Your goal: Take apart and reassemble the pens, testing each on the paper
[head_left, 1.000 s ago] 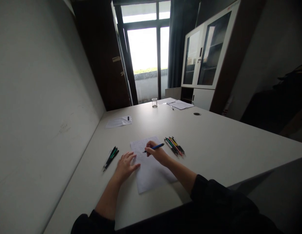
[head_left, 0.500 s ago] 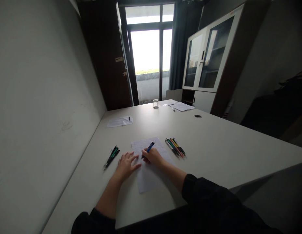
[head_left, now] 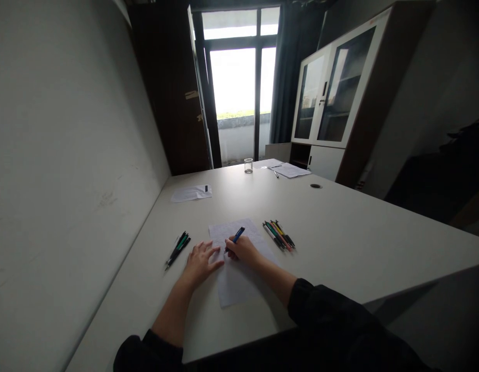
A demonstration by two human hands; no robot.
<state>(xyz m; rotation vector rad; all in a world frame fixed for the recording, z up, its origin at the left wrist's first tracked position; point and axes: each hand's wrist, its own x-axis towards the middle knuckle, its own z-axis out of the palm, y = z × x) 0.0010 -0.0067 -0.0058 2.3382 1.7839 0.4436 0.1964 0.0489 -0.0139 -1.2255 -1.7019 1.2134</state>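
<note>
My right hand is closed around a blue pen, its tip down at the sheet of paper. Lines of writing cover the upper part of that sheet; the lower part looks blank. My left hand lies flat with fingers spread, the fingertips and thumb over the sheet's left edge. Left of it is a small bunch of dark and green pens. To the right of the paper lies a row of several pens in green, white, red, yellow and black.
A crumpled paper with a small dark object on it lies at the far left of the white table. At the back stand a glass jar and stacked papers with a pen beside them. A round cable hole is at right.
The view has shifted very slightly, so the room sits a little further right. Both hands and the pen stay almost where they were on the paper.
</note>
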